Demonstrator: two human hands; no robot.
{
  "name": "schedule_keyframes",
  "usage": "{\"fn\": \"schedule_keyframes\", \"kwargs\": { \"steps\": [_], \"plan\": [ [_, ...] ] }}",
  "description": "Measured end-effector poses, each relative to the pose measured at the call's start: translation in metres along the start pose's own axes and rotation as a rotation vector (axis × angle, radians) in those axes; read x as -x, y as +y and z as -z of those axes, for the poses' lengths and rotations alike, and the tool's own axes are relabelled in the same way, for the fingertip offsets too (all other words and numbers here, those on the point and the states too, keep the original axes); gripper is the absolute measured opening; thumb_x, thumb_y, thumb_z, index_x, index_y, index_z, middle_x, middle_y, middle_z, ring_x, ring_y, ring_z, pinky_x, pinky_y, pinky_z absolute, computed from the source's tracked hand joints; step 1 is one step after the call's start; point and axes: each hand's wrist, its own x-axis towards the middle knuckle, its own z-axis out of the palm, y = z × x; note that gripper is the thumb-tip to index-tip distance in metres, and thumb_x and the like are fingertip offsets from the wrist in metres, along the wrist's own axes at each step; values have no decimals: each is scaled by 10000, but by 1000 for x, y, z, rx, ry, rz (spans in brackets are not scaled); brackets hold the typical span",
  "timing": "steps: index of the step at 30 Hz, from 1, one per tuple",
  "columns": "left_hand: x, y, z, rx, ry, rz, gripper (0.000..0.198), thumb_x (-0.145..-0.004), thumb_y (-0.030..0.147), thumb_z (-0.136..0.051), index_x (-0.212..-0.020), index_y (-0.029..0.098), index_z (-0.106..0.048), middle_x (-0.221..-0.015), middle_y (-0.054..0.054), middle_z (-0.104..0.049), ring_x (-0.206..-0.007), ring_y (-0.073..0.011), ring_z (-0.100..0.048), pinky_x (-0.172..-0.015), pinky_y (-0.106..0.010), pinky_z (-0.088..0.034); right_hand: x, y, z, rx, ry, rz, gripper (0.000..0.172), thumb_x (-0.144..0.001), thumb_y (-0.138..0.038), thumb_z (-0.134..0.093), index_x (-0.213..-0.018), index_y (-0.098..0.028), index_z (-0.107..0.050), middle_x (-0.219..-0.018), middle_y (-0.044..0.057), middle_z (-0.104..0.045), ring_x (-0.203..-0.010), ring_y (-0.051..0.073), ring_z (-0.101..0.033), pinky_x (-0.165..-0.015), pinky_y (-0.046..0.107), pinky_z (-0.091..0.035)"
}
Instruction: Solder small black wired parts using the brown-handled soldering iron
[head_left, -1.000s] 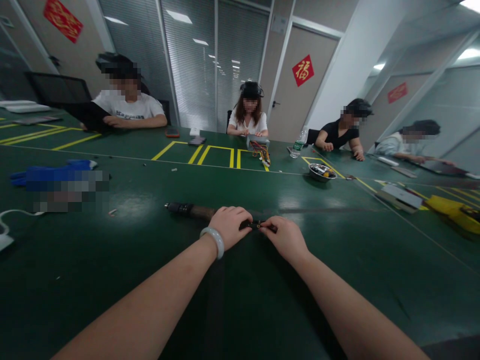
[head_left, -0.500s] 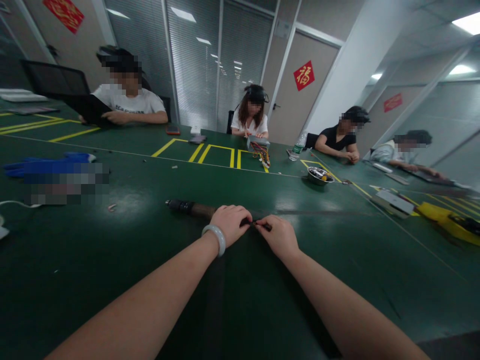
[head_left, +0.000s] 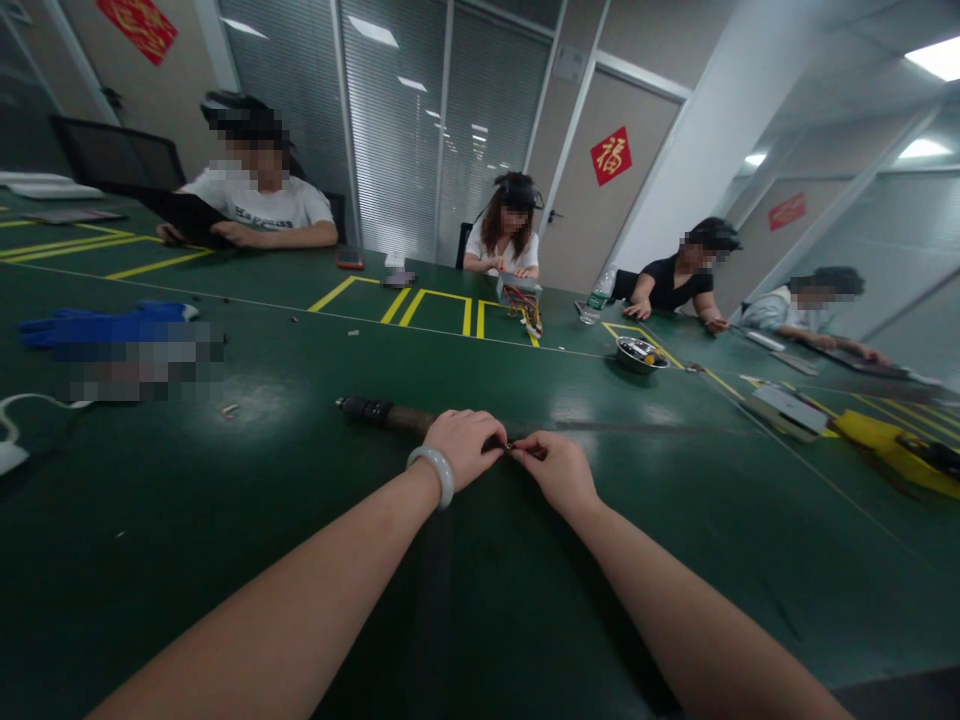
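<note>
An electric screwdriver (head_left: pixel 409 420) with a dark, pen-like body lies on the green table, its metal tip pointing left. My left hand (head_left: pixel 463 448), with a pale bangle at the wrist, is closed around its rear end and covers that part. My right hand (head_left: pixel 559 468) is closed in a pinch just to the right, thumb and forefinger meeting at the tool's tail. A tiny brassy glint shows between the two hands, but the small piece in the right fingers is too hidden to name.
Blue gloves (head_left: pixel 112 322) lie left, near a white cable (head_left: pixel 30 400). Further off are a metal bowl (head_left: pixel 641 355) of small items, a water bottle (head_left: pixel 598 297), a grey box with coloured wires (head_left: pixel 519 288) and a yellow case (head_left: pixel 889 445). Several co-workers sit across the table (head_left: pixel 300 560).
My hands keep almost the same place and grip on the screwdriver. The view has shifted slightly. Across the table, the co-worker in black has moved their hands apart.
</note>
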Motion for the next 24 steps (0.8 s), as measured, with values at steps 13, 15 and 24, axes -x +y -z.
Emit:
{"fn": "schedule_keyframes", "kwargs": {
  "steps": [13,15,24],
  "plan": [
    [-1,0,1,7,-8,-3,142,-830,390,-587,-890,274,-644,-968,22,-641,-915,-180,-578,-816,-334,-403,0,-10,-4,70,33,85,87,-806,-250,-622,-856,-260,-692,-888,-14,-689,-839,167,-623,-794,307,-458],
    [0,1,3,6,-6,-14,143,-841,384,-572,-901,274,-641,-977,22,-639,-919,-182,-576,-819,-341,-401,0,-10,-4,68,38,67,85,-806,-249,-622,-853,-264,-691,-878,-17,-688,-825,167,-623,-786,307,-459],
    [1,5,5,-1,9,-8,113,-865,334,-536,-879,271,-629,-961,18,-638,-885,-186,-564,-800,-344,-400,1,-10,-4,39,39,50,84,-813,-273,-619,-856,-268,-691,-851,-26,-683,-788,160,-615,-731,289,-454]
  ]
}}
